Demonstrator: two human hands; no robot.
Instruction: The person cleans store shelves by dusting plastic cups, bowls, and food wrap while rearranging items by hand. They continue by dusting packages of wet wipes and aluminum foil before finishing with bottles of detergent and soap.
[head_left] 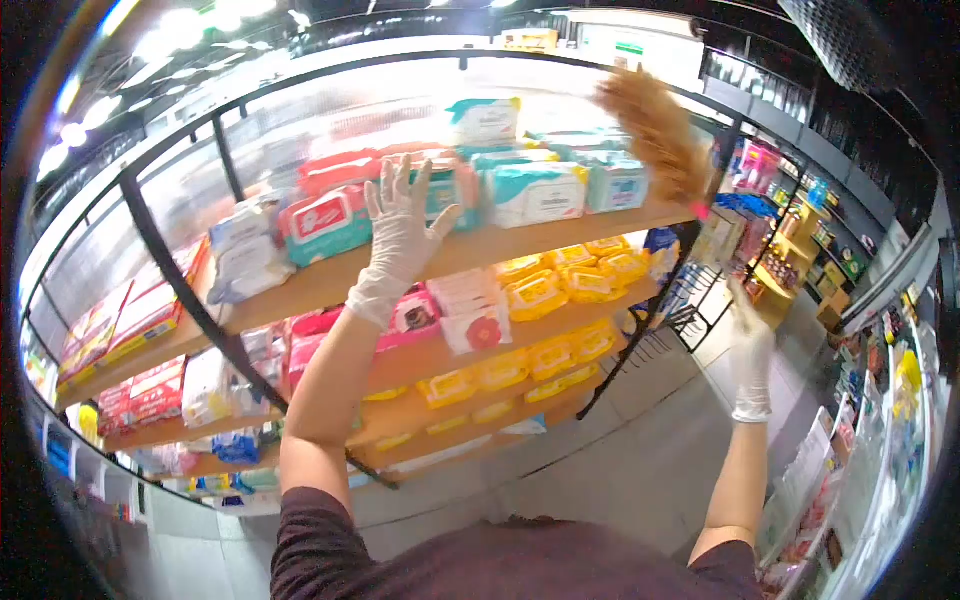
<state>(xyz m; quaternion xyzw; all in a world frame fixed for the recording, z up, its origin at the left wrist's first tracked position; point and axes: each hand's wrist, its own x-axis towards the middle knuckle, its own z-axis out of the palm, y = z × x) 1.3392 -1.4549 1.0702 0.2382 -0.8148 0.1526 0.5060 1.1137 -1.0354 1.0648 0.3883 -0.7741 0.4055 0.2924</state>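
My left hand (402,225), in a white glove, is raised with its fingers spread, in front of the packs on the top shelf. Behind it are a red-and-teal wipes pack (325,222) and a teal pack (447,192), which it partly covers. My right hand (750,350), gloved too, is closed and blurred at the right. It grips a feather duster whose brown plume (655,135) rises up and left to the top shelf's right end; most of the handle is lost in blur. White-and-teal wipes packs (537,195) stand between the left hand and the plume.
The black-framed rack has wooden shelves (480,247). Yellow packs (540,292) and a white pack with a red flower (473,325) fill the lower shelves. Tiled floor (640,400) runs along the aisle, with another stocked shelf (900,400) at the right.
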